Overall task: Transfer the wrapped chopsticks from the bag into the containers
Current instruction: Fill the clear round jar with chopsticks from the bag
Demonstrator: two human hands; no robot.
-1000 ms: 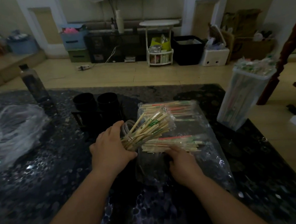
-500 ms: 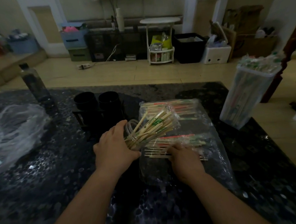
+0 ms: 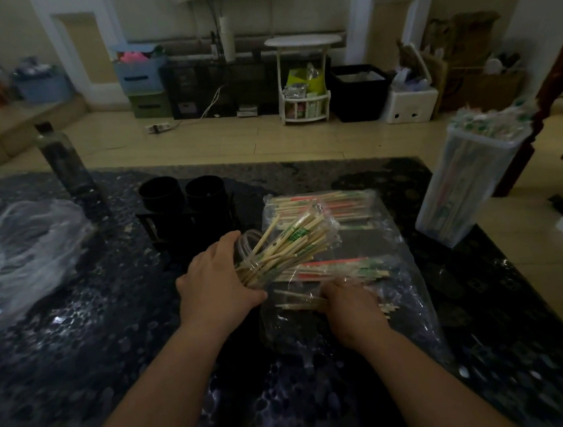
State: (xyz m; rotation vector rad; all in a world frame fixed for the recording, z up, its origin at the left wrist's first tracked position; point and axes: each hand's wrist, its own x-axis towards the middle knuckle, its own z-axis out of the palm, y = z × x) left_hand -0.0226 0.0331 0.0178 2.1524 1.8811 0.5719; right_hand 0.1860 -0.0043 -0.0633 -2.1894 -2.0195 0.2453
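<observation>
Now our left hand (image 3: pixel 214 285) grips tilted jar (image 3: pixel 247 251), right hand (image 3: pixel 349 305) pinches chopsticks (image 3: pixel 299 301) inside bag (image 3: pixel 406 308); risk we see: crowded jar spills contents if tipped further.

It is dim where I sit. The dark table (image 3: pixel 80 353) fills the lower half of the frame and has little shiny spots of glare. The floor (image 3: pixel 266 142) in the upper half is brighter. Lines bend near the edges. Far things at the top look soft.
</observation>
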